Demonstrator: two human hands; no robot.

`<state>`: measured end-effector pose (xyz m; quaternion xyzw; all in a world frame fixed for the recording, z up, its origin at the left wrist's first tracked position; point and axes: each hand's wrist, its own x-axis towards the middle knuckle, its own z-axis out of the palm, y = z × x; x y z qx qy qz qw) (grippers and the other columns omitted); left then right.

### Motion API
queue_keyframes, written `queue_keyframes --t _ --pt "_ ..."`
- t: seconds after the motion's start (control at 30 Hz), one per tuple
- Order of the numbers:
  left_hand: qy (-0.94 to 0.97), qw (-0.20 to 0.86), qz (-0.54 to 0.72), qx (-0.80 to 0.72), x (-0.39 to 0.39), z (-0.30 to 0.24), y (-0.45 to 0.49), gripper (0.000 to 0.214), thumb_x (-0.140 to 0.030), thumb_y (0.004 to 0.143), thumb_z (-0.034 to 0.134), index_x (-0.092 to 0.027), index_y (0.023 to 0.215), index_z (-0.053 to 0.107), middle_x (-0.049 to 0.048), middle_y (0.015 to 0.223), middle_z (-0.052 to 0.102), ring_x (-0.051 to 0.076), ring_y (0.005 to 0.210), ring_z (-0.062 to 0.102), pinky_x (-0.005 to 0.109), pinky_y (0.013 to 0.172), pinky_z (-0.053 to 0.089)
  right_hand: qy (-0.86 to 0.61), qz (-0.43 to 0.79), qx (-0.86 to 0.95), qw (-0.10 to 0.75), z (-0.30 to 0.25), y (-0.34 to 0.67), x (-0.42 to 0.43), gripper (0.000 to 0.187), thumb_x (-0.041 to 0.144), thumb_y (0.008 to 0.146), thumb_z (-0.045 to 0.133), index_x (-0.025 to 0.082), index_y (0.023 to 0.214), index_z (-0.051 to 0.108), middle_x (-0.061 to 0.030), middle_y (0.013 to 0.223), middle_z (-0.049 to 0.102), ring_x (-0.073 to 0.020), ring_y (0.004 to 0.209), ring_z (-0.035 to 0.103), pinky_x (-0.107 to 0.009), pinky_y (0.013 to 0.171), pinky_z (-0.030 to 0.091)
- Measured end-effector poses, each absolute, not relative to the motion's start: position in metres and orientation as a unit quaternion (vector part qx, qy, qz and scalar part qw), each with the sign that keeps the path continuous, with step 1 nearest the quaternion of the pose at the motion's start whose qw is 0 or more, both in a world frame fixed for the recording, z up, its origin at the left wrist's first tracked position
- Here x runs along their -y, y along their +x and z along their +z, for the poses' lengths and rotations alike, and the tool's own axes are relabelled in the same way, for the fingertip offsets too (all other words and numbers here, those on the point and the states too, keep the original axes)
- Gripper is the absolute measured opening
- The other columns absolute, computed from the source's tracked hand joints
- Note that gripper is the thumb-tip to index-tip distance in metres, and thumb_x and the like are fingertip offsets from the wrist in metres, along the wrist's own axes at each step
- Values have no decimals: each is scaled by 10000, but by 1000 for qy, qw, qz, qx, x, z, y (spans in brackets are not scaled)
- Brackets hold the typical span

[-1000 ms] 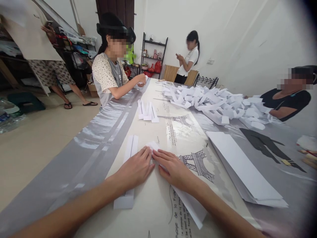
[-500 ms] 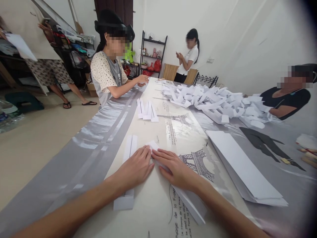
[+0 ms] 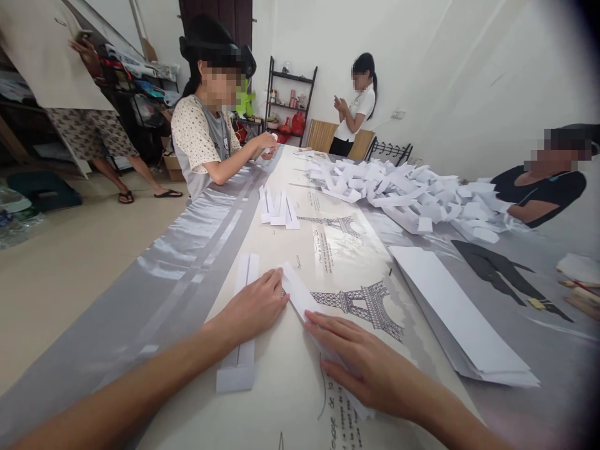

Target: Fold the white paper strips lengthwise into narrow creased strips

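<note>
Paper strip (image 3: 300, 295): long, white, folded, lying flat on the printed table cover (image 3: 328, 250) directly in front of the person; left hand (image 3: 253, 307) pressed flat beside its far end, right hand (image 3: 370, 365) spread flat over its near part, fingers extended, neither clamped. Second folded strip (image 3: 240, 331): partly under the left wrist. Stack of sheets (image 3: 454, 315): at right; heap of folded pieces (image 3: 412, 197): farther back.

A heap of folded white paper pieces (image 3: 412, 197) covers the table's far right side. A stack of white sheets (image 3: 462, 319) lies nearer; a black shelf (image 3: 288, 100) stands behind.
</note>
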<state>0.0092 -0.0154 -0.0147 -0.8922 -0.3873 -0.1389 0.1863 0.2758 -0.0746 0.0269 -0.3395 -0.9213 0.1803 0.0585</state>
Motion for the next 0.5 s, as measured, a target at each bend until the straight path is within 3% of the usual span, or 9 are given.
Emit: queue_keyframes --t 0.13,0.23,0.33,0.5 --pt "-890 199 -134 389 14 -15 20 320 -240 1053 436 -75 988 702 205 1129 712 310 1202 603 447 1057 449 -342 160 923 73 18 280 87 610 259 1038 469 270 1615 271 -23 1652 313 -228 1517 318 -462 1241 344" --pt "-881 176 -116 424 15 -10 28 378 -327 1067 419 -54 1004 671 215 1062 695 324 1092 632 452 965 485 -344 155 922 94 12 281 90 636 231 1035 463 290 1625 231 -18 1656 298 -231 1516 318 -469 1242 345" --pt "-866 132 -121 467 19 -3 34 444 -486 1050 429 -95 1003 632 166 990 658 311 974 626 443 869 501 -341 155 920 112 10 282 91 660 216 1024 479 309 1625 224 -16 1648 312 -248 1500 348 -481 1226 376" --pt "-857 84 -133 490 24 3 37 489 -577 1007 470 -118 1118 592 132 1059 623 288 969 593 427 881 475 -335 142 923 128 9 281 93 698 167 1005 480 303 1631 203 -25 1642 322 -261 1492 360 -483 1223 379"
